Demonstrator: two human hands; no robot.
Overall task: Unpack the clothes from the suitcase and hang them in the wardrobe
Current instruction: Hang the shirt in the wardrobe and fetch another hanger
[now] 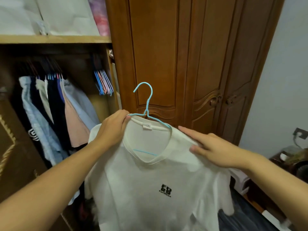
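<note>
While the left hand (pixel 115 125) pinches the white T-shirt (pixel 150 185) collar on its blue hanger (pixel 146 104), the right hand (pixel 215 150) lies flat-fingered on its shoulder.

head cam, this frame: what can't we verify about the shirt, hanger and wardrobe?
- Suitcase: not in the head view at all.
- Wardrobe rail: lost in shadow above the hanging clothes and spare hangers.
- Blue hanger: its shoulders are under the white T-shirt, so seating is unclear.
- T-shirt hem: cut off by the bottom edge.
- Left hand fingertips: curled behind the collar.
- Right hand lies flat on the shoulder.
</note>
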